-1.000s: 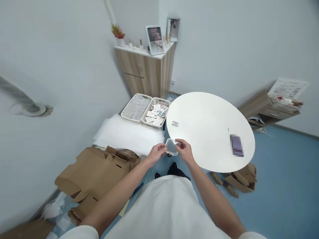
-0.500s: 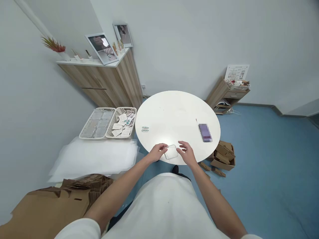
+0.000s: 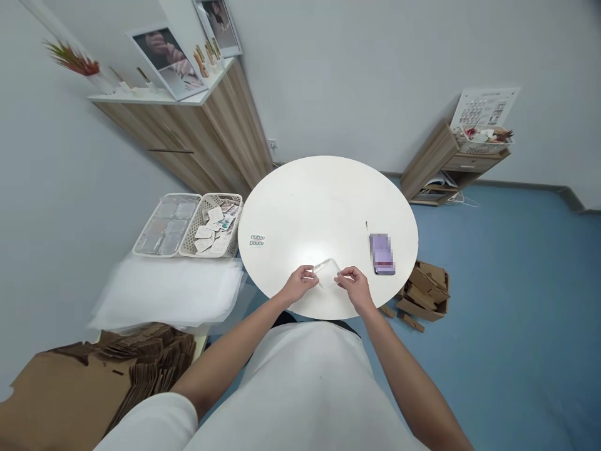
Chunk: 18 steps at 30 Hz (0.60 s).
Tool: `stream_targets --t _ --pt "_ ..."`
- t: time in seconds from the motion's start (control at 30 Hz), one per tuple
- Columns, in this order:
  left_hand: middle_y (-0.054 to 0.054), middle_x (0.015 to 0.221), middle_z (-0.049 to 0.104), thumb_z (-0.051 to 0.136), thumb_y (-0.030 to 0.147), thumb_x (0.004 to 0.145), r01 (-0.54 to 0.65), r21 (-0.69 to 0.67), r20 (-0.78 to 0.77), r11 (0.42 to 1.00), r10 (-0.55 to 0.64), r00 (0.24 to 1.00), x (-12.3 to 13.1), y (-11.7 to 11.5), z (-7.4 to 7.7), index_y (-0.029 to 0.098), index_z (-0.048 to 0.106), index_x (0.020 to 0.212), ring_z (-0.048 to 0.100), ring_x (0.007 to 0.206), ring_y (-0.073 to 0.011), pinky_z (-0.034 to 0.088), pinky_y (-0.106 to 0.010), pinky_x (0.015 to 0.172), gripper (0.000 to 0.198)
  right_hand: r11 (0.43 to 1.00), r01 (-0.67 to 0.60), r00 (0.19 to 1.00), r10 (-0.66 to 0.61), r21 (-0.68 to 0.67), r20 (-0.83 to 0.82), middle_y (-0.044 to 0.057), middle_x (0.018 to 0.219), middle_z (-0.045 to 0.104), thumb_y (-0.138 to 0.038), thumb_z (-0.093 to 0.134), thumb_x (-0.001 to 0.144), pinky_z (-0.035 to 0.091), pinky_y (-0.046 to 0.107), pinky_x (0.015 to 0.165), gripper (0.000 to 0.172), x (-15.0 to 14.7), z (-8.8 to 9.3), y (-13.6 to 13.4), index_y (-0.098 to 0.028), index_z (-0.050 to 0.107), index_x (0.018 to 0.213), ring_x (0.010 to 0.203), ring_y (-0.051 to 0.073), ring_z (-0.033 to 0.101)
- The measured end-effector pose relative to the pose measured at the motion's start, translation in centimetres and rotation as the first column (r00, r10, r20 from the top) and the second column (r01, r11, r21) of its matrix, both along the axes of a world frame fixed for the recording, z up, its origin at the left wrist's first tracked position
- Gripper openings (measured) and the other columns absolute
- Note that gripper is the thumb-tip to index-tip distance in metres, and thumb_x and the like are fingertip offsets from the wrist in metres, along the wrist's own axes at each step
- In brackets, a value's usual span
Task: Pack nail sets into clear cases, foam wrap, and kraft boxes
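Over the near edge of the white round table (image 3: pixel 323 188), a small clear plastic case (image 3: pixel 327 273) is tilted between my two hands. My left hand (image 3: pixel 299 283) pinches its left side with thumb and fingers. At the opposite side, my right hand (image 3: pixel 355 287) grips the edge, fingertips closed on it. To the left on the tabletop lies a set of small greyish oval pieces (image 3: pixel 256 240) in two rows. A purple object (image 3: pixel 382 254), blurred by pixels, lies on the right, with a tiny dark item (image 3: pixel 367 225) above it.
Left of the table stand a white basket (image 3: pixel 136 245) of clear cases and another basket (image 3: pixel 184 247) of cards. Below them are translucent sheets (image 3: pixel 169 291) and folded cardboard (image 3: pixel 70 388). A cardboard box (image 3: pixel 422 310) sits on the floor at right. Cabinets (image 3: pixel 230 125) line the wall.
My right hand, apart from the case earlier, has closed on its right side. The case has tilted and turned. The whole view has shifted a little as my head moved.
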State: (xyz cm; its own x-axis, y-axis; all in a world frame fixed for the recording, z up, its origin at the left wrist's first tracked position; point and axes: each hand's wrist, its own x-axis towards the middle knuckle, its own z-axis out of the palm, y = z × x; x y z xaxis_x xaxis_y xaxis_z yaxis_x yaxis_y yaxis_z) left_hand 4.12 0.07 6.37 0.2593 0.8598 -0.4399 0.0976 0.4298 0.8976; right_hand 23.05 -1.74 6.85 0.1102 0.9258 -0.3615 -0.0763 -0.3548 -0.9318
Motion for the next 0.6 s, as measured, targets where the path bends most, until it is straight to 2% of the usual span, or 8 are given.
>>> stream_targets --t 0.1,0.2,0.3,0.37,0.47,0.53,0.6 --pt "-0.003 0.081 0.055 0.064 0.035 0.069 0.011 -0.018 0.077 1.0 -0.009 0.997 1.0 -0.1 -0.8 0.016 0.051 0.091 0.057 0.075 -0.0127 0.043 -0.029 0.072 0.032 0.998 0.025 0.994 -0.031 -0.066 -0.102 0.0 0.087 0.057 -0.035 0.068 0.061 0.05 0.033 0.073 0.027 0.3 -0.6 -0.5 -0.02 0.05 0.075 0.075 0.014 0.06" --pt "0.0 0.076 0.053 0.064 0.034 0.069 -0.022 0.001 0.1 1.0 0.022 0.995 1.3 0.3 -1.2 0.016 0.051 0.085 0.056 0.071 -0.0114 0.044 -0.028 0.07 0.027 0.994 0.012 0.995 -0.023 -0.104 -0.099 0.002 0.089 0.056 -0.037 0.065 0.064 0.05 0.035 0.075 0.026 0.0 -1.2 -0.9 -0.02 0.048 0.075 0.075 0.015 0.061" --pt "0.0 0.075 0.052 0.064 0.035 0.069 -0.014 -0.006 0.095 1.0 0.014 0.995 0.6 1.0 -1.1 0.016 0.052 0.086 0.056 0.068 -0.011 0.046 -0.029 0.069 0.029 0.996 -0.046 0.999 0.047 -0.082 0.019 0.004 0.093 0.057 -0.039 0.061 0.067 0.05 0.038 0.075 0.027 -0.2 -1.4 -1.2 -0.02 0.049 0.083 0.074 0.015 0.061" --pt "0.0 0.075 0.053 0.064 0.036 0.069 0.003 -0.001 0.094 1.0 -0.003 0.996 0.0 1.5 -0.7 0.015 0.053 0.087 0.056 0.066 -0.0108 0.046 -0.029 0.068 0.03 0.993 -0.113 0.981 0.115 -0.022 0.154 0.006 0.104 0.054 -0.038 0.061 0.067 0.049 0.039 0.077 0.039 -0.1 -0.9 -1.2 -0.023 0.047 0.1 0.079 0.017 0.061" --pt "-0.001 0.074 0.053 0.065 0.037 0.068 0.032 0.023 0.114 0.999 -0.034 0.993 -1.1 2.2 0.2 0.015 0.054 0.089 0.056 0.066 -0.0106 0.046 -0.028 0.067 0.032 0.952 -0.29 0.89 0.23 0.101 0.393 0.009 0.124 0.042 -0.035 0.065 0.065 0.047 0.042 0.082 0.063 0.1 0.8 -1.0 -0.029 0.035 0.121 0.098 0.021 0.056" --pt "-0.001 0.073 0.054 0.066 0.037 0.068 0.067 0.031 0.135 0.997 -0.07 0.988 -1.7 2.7 0.9 0.015 0.055 0.09 0.057 0.066 -0.0106 0.046 -0.028 0.067 0.033 0.886 -0.436 0.789 0.295 0.155 0.539 0.009 0.134 0.032 -0.033 0.065 0.065 0.045 0.044 0.085 0.064 0.1 2.1 -0.8 -0.031 0.035 0.122 0.11 0.024 0.049" --pt "-0.001 0.074 0.055 0.066 0.037 0.068 0.113 0.031 0.154 0.993 -0.117 0.981 -2.4 3.0 1.4 0.015 0.055 0.091 0.058 0.066 -0.0108 0.046 -0.029 0.068 0.033 0.826 -0.532 0.7 0.304 0.188 0.646 0.008 0.139 0.026 -0.032 0.064 0.067 0.044 0.044 0.086 0.058 -0.3 3.0 -0.5 -0.03 0.038 0.119 0.117 0.026 0.042"
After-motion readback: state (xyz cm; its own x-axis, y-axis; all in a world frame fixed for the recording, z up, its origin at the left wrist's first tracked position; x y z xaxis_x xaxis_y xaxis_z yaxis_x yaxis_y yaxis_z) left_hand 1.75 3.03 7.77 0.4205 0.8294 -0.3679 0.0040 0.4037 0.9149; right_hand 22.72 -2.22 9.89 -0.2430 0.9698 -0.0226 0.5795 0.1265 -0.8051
